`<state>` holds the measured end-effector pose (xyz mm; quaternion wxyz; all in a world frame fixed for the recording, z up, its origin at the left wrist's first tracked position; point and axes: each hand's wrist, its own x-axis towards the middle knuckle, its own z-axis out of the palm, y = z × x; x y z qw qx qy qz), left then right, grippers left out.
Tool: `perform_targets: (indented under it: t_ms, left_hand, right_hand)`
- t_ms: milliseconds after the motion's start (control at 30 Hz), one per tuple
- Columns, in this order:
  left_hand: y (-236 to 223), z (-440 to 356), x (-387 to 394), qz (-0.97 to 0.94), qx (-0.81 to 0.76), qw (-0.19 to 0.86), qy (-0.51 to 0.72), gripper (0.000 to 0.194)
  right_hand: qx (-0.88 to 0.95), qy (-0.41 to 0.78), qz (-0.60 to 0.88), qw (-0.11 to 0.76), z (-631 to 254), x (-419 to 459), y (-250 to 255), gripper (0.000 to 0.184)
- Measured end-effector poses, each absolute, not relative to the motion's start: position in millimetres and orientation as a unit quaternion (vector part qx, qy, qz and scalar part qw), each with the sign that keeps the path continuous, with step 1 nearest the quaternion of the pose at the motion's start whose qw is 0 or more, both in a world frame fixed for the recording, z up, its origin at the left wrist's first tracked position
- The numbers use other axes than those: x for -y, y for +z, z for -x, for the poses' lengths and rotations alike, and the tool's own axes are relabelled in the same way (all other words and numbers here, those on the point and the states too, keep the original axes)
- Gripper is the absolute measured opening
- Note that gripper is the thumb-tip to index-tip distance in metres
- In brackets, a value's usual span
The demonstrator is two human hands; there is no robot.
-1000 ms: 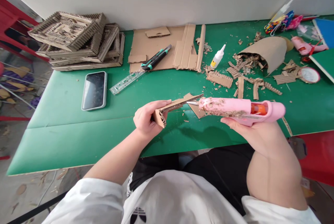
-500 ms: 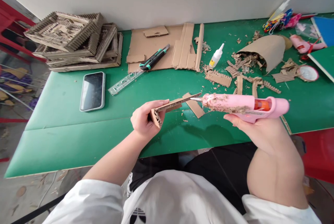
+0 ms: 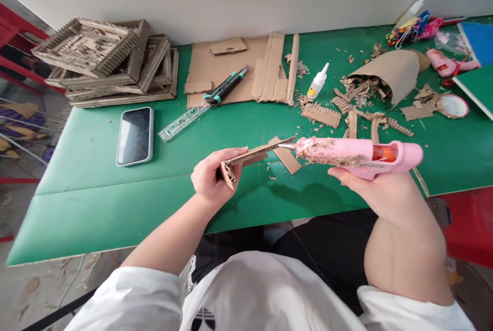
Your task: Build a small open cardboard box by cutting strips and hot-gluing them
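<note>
My left hand (image 3: 211, 177) is closed round one end of a long cardboard strip (image 3: 254, 156), held just above the green table (image 3: 96, 187). My right hand (image 3: 370, 189) grips a pink glue gun (image 3: 354, 153) crusted with cardboard bits. The gun's metal nozzle touches the far end of the strip. A loose cardboard piece (image 3: 287, 159) lies on the table under the nozzle.
A phone (image 3: 134, 135), a clear ruler (image 3: 183, 121) and a utility knife (image 3: 226, 86) lie on the left and middle. Stacked cardboard frames (image 3: 108, 61) sit at the back left, flat cardboard sheets (image 3: 242, 66) behind. A glue bottle (image 3: 318, 83), a paper cone (image 3: 393, 71) and scraps fill the right.
Both hands with the strip and the glue gun have kept their pose; the nozzle stays at the strip's far end. The view shifted slightly.
</note>
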<state>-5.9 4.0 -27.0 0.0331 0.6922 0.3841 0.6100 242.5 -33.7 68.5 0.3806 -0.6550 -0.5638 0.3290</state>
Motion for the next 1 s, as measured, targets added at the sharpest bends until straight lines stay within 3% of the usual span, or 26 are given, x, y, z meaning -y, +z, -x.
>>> perform_targets:
  t_ms: [433,1000]
  left_hand:
    - [-28.9,7.2,-5.4,-0.689,-0.409,-0.003,0.599,0.017]
    - [-29.1,6.9,-4.9,-0.69,-0.395,0.002,0.607,0.025]
  right_hand:
    - [0.558,0.301,0.681,0.366,-249.9,32.3,69.2,0.008]
    - [0.544,0.317,0.673,0.387,-248.7,31.8,64.7,0.006]
